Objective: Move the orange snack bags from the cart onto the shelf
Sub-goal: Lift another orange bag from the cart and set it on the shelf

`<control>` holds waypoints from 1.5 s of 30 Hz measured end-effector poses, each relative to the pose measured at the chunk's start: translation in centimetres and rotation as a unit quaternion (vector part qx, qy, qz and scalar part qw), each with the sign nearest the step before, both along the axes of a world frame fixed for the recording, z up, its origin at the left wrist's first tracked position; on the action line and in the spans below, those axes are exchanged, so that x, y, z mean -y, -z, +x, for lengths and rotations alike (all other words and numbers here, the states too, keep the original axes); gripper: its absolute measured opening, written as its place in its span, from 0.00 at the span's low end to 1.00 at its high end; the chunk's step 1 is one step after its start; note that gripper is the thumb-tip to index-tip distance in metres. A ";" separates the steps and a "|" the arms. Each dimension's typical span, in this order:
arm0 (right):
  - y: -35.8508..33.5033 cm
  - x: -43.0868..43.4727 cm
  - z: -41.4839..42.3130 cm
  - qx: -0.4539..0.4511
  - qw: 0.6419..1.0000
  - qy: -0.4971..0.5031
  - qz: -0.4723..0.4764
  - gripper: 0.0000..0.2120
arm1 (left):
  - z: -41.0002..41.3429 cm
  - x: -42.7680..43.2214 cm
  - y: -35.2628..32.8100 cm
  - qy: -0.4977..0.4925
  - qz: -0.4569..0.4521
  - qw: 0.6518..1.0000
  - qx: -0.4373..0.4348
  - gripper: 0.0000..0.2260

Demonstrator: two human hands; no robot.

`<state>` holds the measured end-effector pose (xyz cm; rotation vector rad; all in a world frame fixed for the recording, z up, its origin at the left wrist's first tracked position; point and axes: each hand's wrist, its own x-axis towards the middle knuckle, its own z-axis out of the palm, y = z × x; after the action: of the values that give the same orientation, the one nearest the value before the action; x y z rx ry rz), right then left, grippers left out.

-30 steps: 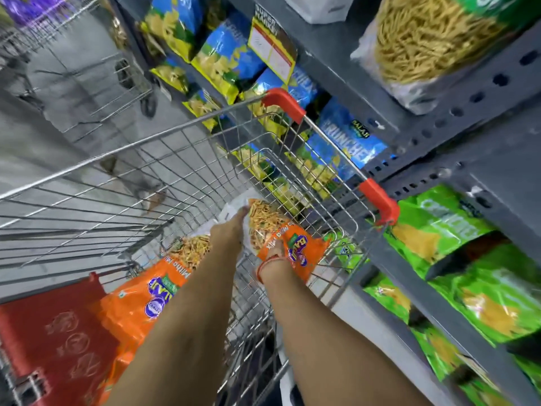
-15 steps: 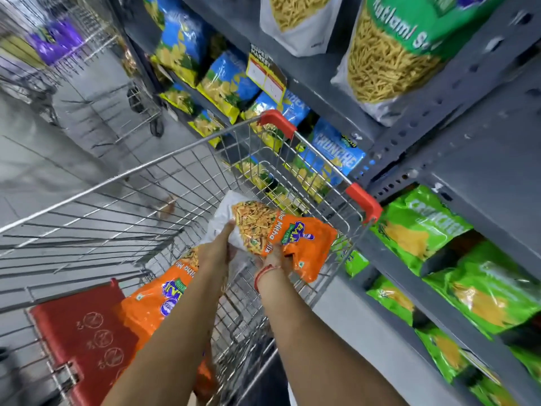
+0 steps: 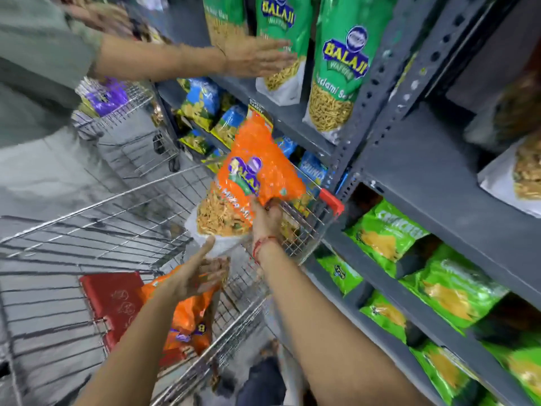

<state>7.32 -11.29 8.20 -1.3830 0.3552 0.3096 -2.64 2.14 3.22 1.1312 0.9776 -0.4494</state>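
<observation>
Orange bag [image 3: 257, 174] hangs in the air above the cart [image 3: 87, 230], near its red-capped corner, pinched at its lower right edge by the right hand [image 3: 268, 216], whose fingers are closed on the film. Its long axis tilts from the white bottom, low and left, up to the orange top, which leans toward the shelf [image 3: 424, 183] to the right. The left hand [image 3: 202, 273] is open and empty, palm up just below the bag's white bottom, thumb nearly touching it; whether it touches I cannot tell. A second orange bag [image 3: 187, 320] lies in the cart beneath that hand, beside a red seat flap [image 3: 112, 300]. Another person's arm [image 3: 187, 58] reaches across to the green bags [image 3: 339, 71] on the upper shelf. Judging by this, the right hand alone carries the load, and the shelf lies rightward and slightly up from it.
</observation>
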 end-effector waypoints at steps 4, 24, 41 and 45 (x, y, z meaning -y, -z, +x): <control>-8.9 2.5 3.5 0.151 0.986 -0.066 0.029 0.07 | 1.0 1.0 -3.5 -0.011 0.219 0.963 0.156 0.43; -24.1 42.3 3.2 0.351 0.918 0.170 -0.071 0.20 | 15.0 34.3 -17.6 0.320 0.193 0.798 0.473 0.28; -19.8 63.0 5.1 0.276 0.863 0.407 -0.113 0.16 | 21.2 58.3 -15.1 0.440 0.132 0.751 0.474 0.39; -15.2 63.5 3.6 0.239 0.899 0.339 -0.138 0.24 | 21.2 58.0 -13.0 0.413 0.080 0.773 0.474 0.36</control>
<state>10.95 -74.74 23.44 -1.4643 0.4558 -0.6735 18.60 -55.84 16.21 1.6681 -0.4360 -0.3958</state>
